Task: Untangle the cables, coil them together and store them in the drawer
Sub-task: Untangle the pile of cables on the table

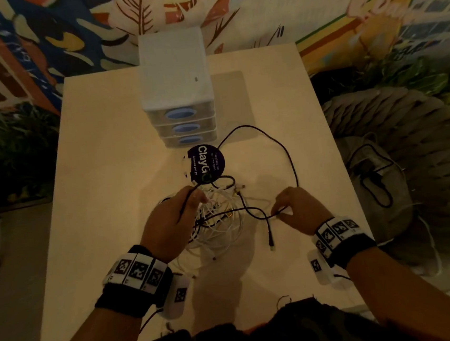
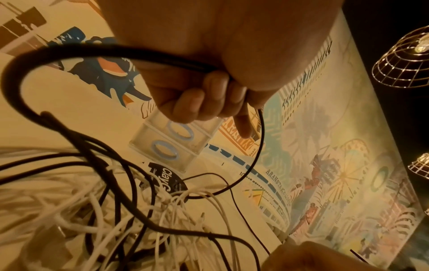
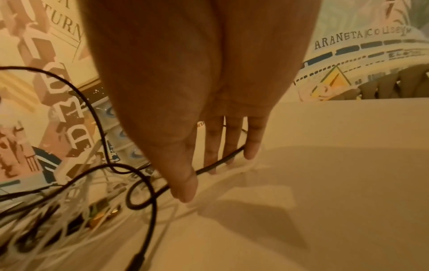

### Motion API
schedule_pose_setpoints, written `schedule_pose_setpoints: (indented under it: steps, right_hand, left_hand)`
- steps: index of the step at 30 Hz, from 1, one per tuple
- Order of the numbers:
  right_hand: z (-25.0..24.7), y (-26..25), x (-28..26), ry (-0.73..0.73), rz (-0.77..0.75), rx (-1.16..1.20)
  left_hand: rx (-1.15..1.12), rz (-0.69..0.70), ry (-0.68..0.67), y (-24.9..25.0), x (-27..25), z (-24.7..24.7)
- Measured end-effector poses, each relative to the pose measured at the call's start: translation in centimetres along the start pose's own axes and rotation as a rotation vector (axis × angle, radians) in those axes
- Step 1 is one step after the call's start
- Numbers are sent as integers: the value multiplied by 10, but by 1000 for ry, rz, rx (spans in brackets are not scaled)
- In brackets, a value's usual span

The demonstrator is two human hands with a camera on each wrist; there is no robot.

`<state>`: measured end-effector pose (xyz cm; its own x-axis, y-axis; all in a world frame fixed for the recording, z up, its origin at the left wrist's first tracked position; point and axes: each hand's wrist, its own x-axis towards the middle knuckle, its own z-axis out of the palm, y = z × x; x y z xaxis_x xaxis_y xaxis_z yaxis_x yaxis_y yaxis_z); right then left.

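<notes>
Smooth pale table (image 1: 104, 182): both hands pinch thin black cable (image 1: 282, 148).

Dim, warm amber light throughout; edges bend and blur, apparently wide-angle distortion, with soft shadows below.

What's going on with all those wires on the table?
A person is untangling a heap of cables. The left hand grips a black cable above the white cables, still knotted together. The right hand holds another stretch of black cable against the table. The drawer unit behind the pile has all three drawers closed, so nothing is stored yet.
</notes>
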<state>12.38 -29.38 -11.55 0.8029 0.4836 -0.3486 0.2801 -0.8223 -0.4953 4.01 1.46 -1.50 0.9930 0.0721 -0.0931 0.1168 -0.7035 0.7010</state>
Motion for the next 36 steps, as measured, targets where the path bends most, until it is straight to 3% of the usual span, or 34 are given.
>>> schedule_pose_setpoints:
  steps: [4, 9, 14, 18, 22, 25, 28, 30, 32, 34, 36]
  right_hand:
    - [-17, 2, 5, 58, 11, 67]
    - [-37, -2, 8, 328, 81, 159]
    - [-42, -8, 13, 387, 138, 152]
    - [-34, 0, 23, 300, 198, 26]
    - [-26, 2, 22, 56, 338, -335]
    - [-29, 0, 19, 15, 364, -218]
    - [-38, -8, 12, 125, 254, -95]
    - [-46, -28, 6, 214, 55, 62]
    - [-54, -65, 1, 26, -115, 243]
    - [-49, -95, 2, -145, -212, 274]
    - [-41, -110, 7, -100, -242, 279]
  left_hand:
    - [-29, -25, 18, 4, -1, -10]
    - [-47, -31, 83, 6, -7, -14]
    - [-149, -5, 144, 5, -10, -14]
    - [-257, 20, 185, 4, -13, -18]
    - [-309, 46, 258, 7, -15, -26]
    - [-327, 60, 272, 9, -16, -31]
    - [-345, 55, 210, 9, -19, -32]
    - [-333, 66, 163, 11, -19, -31]
    - [-335, 76, 130, 13, -19, -29]
    - [-349, 82, 95, 17, -18, -27]
    - [-353, 109, 56, 21, -17, -27]
